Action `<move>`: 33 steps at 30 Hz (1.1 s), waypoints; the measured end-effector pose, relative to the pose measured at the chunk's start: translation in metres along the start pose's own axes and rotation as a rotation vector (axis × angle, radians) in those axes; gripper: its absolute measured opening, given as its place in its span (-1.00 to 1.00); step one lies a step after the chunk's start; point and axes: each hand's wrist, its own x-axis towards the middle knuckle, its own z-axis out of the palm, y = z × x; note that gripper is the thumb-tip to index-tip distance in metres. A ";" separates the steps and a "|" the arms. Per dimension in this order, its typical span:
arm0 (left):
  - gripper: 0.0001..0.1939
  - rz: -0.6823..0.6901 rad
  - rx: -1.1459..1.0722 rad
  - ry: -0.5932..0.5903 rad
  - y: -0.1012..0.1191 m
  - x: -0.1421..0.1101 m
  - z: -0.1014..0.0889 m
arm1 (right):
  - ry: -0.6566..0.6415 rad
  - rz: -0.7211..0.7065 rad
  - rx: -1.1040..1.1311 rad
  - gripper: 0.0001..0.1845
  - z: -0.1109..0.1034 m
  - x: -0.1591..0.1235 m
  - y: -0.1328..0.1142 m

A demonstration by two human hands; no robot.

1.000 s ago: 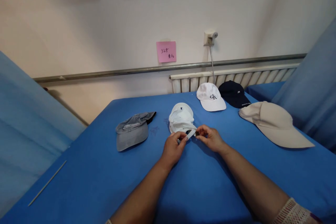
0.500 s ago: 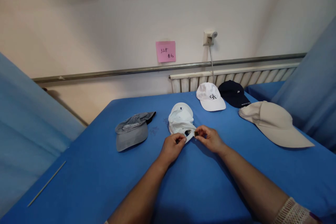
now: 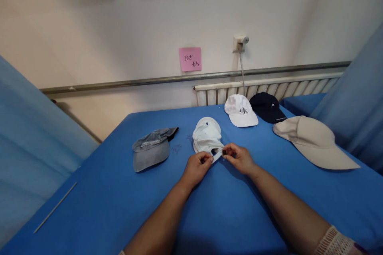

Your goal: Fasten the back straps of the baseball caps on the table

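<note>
A pale, nearly white baseball cap (image 3: 206, 133) with a small dark emblem lies on the blue-covered table, its strap end towards me. My left hand (image 3: 198, 166) pinches the cap's back strap (image 3: 216, 156) between thumb and fingers. On the strap's other side, my right hand (image 3: 238, 158) is closed on the strap's end, where a small dark buckle (image 3: 224, 152) shows at the fingertips. The strap's opening shows between the two hands. To the left of the cap, apart from it, rests a grey cap (image 3: 152, 155).
A white cap with black letters (image 3: 241, 113) and a navy cap (image 3: 266, 105) sit at the back right. A large beige cap (image 3: 311, 139) is at the right. A thin stick (image 3: 55, 207) lies at the left edge of the blue cover (image 3: 113, 191). Curtains (image 3: 26, 139) hang at both sides.
The view has shifted very slightly. Both hands stay at the strap of the pale cap, with hardly any visible movement.
</note>
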 end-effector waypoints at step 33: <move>-0.79 0.041 0.262 0.088 -0.004 0.001 -0.001 | -0.094 -0.146 -0.053 -0.83 -0.004 -0.004 -0.004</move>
